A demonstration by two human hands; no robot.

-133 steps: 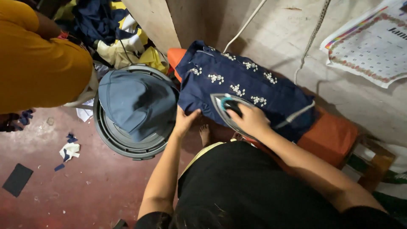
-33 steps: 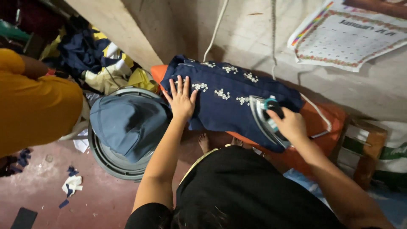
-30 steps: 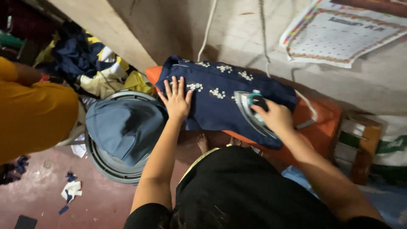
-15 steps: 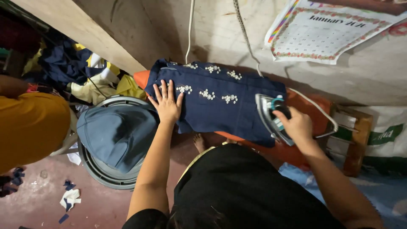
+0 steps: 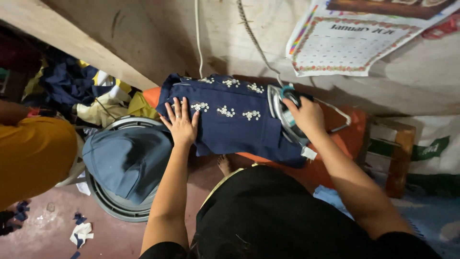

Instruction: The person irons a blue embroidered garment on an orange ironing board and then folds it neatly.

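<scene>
Navy garment (image 5: 235, 127) w/ white flower trim, flat on orange pad (image 5: 352, 139); prob. soft, light, creases easily. Iron (image 5: 283, 112) on its right end, likely heavy & hot: take by handle only. Right hand (image 5: 306, 115) clenched on handle; left hand (image 5: 181, 123) flat, fingers spread, pinning cloth. Calendar sheet (image 5: 354, 45) w/ floral border on wall above; white sack (image 5: 426, 148) w/ green print at right.

Cramped work corner with a rough wall and reddish floor

A calendar (image 5: 354, 43) hangs on the stained plaster wall (image 5: 158, 38) beside a white cord (image 5: 197, 38); cloth scraps (image 5: 81, 232) dot the floor (image 5: 48, 230), a clothes heap (image 5: 76, 91) sits left, and what may be sacks (image 5: 426, 148) lie right.
</scene>
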